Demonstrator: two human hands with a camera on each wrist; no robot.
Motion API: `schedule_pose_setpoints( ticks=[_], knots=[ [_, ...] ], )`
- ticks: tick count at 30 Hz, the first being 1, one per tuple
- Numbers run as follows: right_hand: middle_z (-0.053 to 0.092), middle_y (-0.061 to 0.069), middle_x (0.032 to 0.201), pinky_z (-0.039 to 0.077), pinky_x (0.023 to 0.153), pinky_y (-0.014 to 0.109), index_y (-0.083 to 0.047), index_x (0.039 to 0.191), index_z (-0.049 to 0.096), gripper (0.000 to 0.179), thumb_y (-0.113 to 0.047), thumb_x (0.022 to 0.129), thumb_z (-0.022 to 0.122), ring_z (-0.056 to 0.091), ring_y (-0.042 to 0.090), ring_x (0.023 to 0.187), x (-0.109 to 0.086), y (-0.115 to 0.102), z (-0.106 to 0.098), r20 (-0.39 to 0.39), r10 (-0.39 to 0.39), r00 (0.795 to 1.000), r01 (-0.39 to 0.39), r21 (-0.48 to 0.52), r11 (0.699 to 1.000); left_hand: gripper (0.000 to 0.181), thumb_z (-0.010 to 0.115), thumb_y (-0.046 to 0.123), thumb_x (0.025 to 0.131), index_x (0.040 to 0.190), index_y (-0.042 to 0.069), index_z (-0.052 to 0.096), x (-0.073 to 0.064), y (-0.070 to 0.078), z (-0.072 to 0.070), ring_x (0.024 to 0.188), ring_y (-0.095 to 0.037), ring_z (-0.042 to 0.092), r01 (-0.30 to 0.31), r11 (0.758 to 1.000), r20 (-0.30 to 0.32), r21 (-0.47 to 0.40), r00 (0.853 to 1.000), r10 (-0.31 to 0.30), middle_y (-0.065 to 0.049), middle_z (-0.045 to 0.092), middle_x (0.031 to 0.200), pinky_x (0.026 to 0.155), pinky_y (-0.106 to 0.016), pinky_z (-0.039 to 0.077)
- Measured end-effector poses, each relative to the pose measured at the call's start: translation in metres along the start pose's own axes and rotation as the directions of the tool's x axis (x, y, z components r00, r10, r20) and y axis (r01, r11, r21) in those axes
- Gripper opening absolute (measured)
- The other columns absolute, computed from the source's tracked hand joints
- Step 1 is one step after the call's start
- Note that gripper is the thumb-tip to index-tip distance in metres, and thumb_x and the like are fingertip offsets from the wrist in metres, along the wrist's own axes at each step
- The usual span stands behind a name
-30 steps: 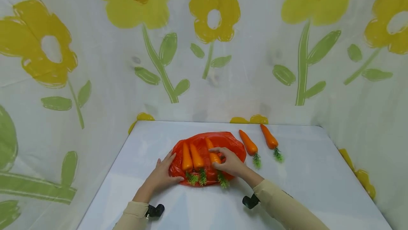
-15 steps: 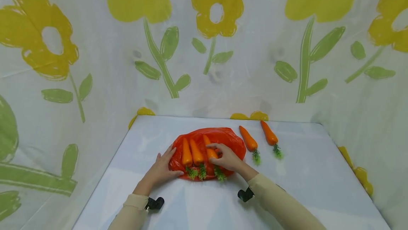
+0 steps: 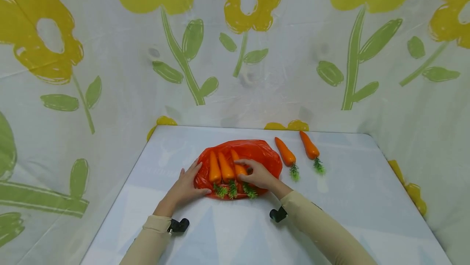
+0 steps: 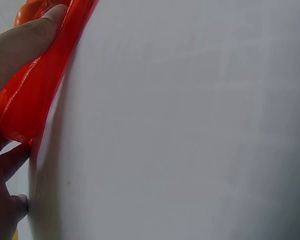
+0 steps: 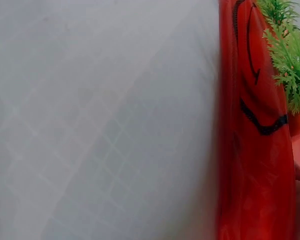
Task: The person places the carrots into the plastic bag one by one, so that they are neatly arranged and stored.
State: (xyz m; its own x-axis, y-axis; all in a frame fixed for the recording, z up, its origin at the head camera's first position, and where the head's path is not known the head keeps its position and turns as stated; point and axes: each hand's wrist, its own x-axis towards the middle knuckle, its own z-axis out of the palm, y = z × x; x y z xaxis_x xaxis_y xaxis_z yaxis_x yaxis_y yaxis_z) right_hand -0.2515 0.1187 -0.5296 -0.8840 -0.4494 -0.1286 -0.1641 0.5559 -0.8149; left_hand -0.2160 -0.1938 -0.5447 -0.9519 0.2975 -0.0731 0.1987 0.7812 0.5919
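A red plastic bag (image 3: 265, 155) lies flat on the table, with three orange toy carrots on top, tips pointing away and green leaves near its front edge. Two of them, the left carrot (image 3: 214, 170) and the middle carrot (image 3: 225, 169), lie close together. My right hand (image 3: 260, 174) pinches the third carrot (image 3: 240, 169) between thumb and fingers, just right of the middle one. Against the bag's left edge rests my left hand (image 3: 186, 185), fingers spread; in the left wrist view its thumb (image 4: 27, 42) lies on the red plastic (image 4: 27, 110).
Two more carrots lie right of the bag: a nearer carrot (image 3: 285, 153) and a farther carrot (image 3: 309, 146) by the table's back edge. The white table (image 3: 352, 183) meets a flower-printed curtain (image 3: 286, 81) behind. Small black cameras sit on both wrists.
My right hand has slid the third carrot left across the bag, closer to the middle one. The left hand stays at the bag's left edge. The head view has tilted down slightly.
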Motion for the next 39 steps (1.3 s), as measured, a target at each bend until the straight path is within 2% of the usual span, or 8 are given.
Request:
schedule_pose_setpoints(
  ticks=[6, 9, 15, 19, 24, 27, 36, 39],
  knots=[
    [0.055, 0.002, 0.143, 0.049, 0.102, 0.047, -0.033, 0.143, 0.059, 0.051, -0.037, 0.094, 0.073, 0.052, 0.025, 0.117, 0.0, -0.001, 0.0, 0.002, -0.025, 1.0, 0.025, -0.013, 1.0, 0.109, 0.083, 0.054, 0.078, 0.161, 0.009, 0.029, 0.001, 0.0, 0.001, 0.152, -0.037, 0.025, -0.01, 1.0, -0.01, 0.0, 1.0, 0.01, -0.009, 0.016, 0.17, 0.123, -0.06, 0.002],
    [0.054, 0.003, 0.146, 0.046, 0.106, 0.052, -0.032, 0.144, 0.059, 0.051, -0.037, 0.095, 0.073, 0.051, 0.026, 0.122, -0.002, -0.001, 0.005, 0.013, -0.033, 0.999, 0.034, -0.015, 0.999, 0.109, 0.083, 0.054, 0.078, 0.161, 0.008, 0.029, -0.002, -0.002, 0.001, 0.152, -0.038, 0.024, -0.009, 1.0, -0.001, 0.004, 1.0, 0.009, -0.01, 0.016, 0.17, 0.123, -0.061, 0.003],
    [0.052, 0.003, 0.15, 0.039, 0.113, 0.057, -0.032, 0.145, 0.058, 0.052, -0.041, 0.095, 0.071, 0.047, 0.029, 0.134, 0.002, -0.004, 0.011, 0.029, -0.043, 0.999, 0.044, -0.035, 0.998, 0.108, 0.084, 0.052, 0.078, 0.16, 0.005, 0.031, -0.004, -0.006, -0.004, 0.15, -0.041, 0.027, -0.012, 1.0, -0.021, 0.026, 1.0, 0.012, -0.014, 0.018, 0.169, 0.122, -0.063, 0.005],
    [0.052, 0.002, 0.149, 0.041, 0.111, 0.058, -0.033, 0.145, 0.058, 0.053, -0.042, 0.095, 0.072, 0.048, 0.029, 0.132, 0.0, -0.001, 0.013, 0.003, -0.031, 1.0, 0.031, -0.029, 0.999, 0.107, 0.084, 0.053, 0.078, 0.159, 0.006, 0.033, -0.005, -0.007, 0.0, 0.15, -0.041, 0.028, -0.02, 1.0, -0.039, 0.017, 0.999, 0.021, -0.013, 0.02, 0.169, 0.122, -0.062, 0.006],
    [0.053, 0.003, 0.148, 0.044, 0.109, 0.056, -0.032, 0.146, 0.058, 0.055, -0.042, 0.094, 0.072, 0.05, 0.028, 0.129, -0.004, 0.001, 0.009, 0.006, -0.04, 0.999, 0.04, -0.045, 0.998, 0.109, 0.083, 0.057, 0.077, 0.159, 0.006, 0.032, -0.004, -0.005, 0.004, 0.15, -0.039, 0.029, -0.029, 0.999, -0.036, 0.023, 0.999, 0.03, -0.013, 0.019, 0.169, 0.122, -0.063, 0.006],
    [0.053, 0.001, 0.148, 0.046, 0.108, 0.054, -0.032, 0.146, 0.057, 0.056, -0.044, 0.093, 0.073, 0.05, 0.026, 0.127, -0.008, 0.002, 0.012, 0.003, -0.029, 1.0, 0.029, -0.04, 0.999, 0.108, 0.083, 0.056, 0.077, 0.159, 0.006, 0.033, -0.009, -0.004, 0.008, 0.149, -0.039, 0.03, -0.031, 0.999, -0.045, 0.023, 0.998, 0.032, -0.013, 0.02, 0.168, 0.122, -0.063, 0.007],
    [0.054, 0.004, 0.146, 0.05, 0.103, 0.05, -0.032, 0.145, 0.058, 0.057, -0.045, 0.092, 0.073, 0.053, 0.025, 0.122, -0.009, -0.004, 0.005, -0.017, -0.048, 0.999, 0.047, -0.072, 0.996, 0.108, 0.082, 0.055, 0.079, 0.16, 0.007, 0.031, -0.007, 0.001, 0.003, 0.151, -0.037, 0.027, -0.022, 0.999, -0.04, 0.028, 0.999, 0.023, -0.011, 0.019, 0.169, 0.123, -0.06, 0.005],
    [0.054, 0.002, 0.144, 0.053, 0.099, 0.044, -0.032, 0.144, 0.059, 0.055, -0.044, 0.093, 0.073, 0.054, 0.022, 0.115, -0.009, -0.005, 0.004, -0.021, -0.063, 0.998, 0.061, -0.074, 0.995, 0.107, 0.083, 0.054, 0.079, 0.16, 0.006, 0.031, -0.008, 0.0, 0.002, 0.15, -0.039, 0.028, -0.019, 1.0, -0.036, 0.023, 0.999, 0.02, -0.012, 0.019, 0.169, 0.123, -0.061, 0.005]
  ],
)
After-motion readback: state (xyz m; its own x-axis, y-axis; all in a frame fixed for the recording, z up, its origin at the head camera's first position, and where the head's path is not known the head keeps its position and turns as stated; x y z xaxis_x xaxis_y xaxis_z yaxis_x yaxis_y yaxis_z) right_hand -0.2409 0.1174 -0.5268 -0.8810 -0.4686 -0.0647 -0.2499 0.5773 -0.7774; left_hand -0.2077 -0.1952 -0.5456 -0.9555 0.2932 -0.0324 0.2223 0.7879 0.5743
